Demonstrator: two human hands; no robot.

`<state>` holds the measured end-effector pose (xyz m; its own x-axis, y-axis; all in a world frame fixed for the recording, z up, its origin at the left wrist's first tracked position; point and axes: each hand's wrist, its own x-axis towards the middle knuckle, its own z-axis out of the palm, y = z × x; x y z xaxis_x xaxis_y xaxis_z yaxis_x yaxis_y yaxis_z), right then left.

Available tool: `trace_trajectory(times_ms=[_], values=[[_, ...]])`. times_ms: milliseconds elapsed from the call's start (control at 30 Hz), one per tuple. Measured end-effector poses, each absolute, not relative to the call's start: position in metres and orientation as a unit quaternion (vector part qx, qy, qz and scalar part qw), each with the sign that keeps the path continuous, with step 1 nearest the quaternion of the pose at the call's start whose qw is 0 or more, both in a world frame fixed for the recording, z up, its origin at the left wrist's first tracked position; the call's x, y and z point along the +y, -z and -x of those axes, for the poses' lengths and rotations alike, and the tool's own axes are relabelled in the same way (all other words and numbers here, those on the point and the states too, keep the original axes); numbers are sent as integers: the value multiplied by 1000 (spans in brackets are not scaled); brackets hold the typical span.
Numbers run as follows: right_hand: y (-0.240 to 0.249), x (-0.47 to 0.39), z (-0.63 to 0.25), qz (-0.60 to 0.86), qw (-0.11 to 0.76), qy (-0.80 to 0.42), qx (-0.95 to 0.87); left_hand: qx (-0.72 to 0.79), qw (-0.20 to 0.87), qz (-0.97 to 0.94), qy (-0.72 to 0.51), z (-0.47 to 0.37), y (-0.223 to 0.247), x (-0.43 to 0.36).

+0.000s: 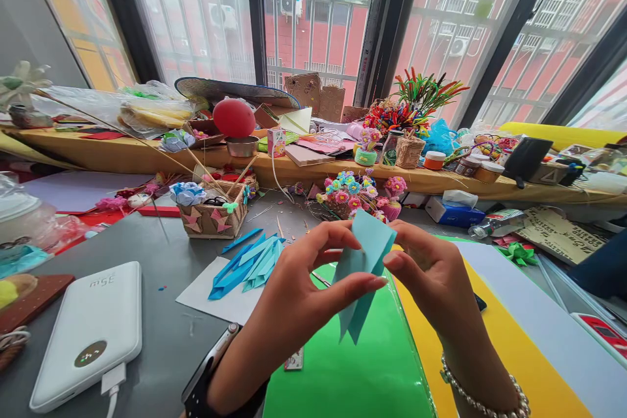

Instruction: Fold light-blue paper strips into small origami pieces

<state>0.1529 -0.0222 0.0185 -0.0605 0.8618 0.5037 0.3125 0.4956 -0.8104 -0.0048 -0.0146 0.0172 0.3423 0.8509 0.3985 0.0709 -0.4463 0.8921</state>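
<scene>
A light blue folded paper (373, 241) is held up between both hands above a shiny green sheet (353, 366). My left hand (313, 274) pinches its left side, thumb in front and fingers behind. At the paper's upper right edge, my right hand (426, 268) grips it between thumb and fingers. The paper's lower end hangs down in two points. To the left, several folded blue strips (249, 264) lie on a white sheet (200, 294).
A white power bank (91, 333) with a cable lies at the left. Behind the hands stand a cardboard box (213, 219) and small crocheted flowers (350, 189). Yellow paper (514, 353) and a plastic bottle (497, 223) are on the right. A crowded shelf (304, 173) runs along the windows.
</scene>
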Motion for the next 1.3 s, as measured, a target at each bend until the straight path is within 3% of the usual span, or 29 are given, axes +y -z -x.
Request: trace_trajectory(times_ms=[333,733,1000,1300], values=[[-19,-21,-151,476,507,-146,-704,350,422,-630,-549,6,-16,-13],[-18,-22,-149,471,513,-77,-713,414,220,-695,-546,7,-14,-11],[-15,-22,-142,442,503,-39,-741,414,-21,-752,-512,9,-11,-11],[-10,-21,-138,454,519,20,-724,393,-56,-766,-505,2,-9,-15]])
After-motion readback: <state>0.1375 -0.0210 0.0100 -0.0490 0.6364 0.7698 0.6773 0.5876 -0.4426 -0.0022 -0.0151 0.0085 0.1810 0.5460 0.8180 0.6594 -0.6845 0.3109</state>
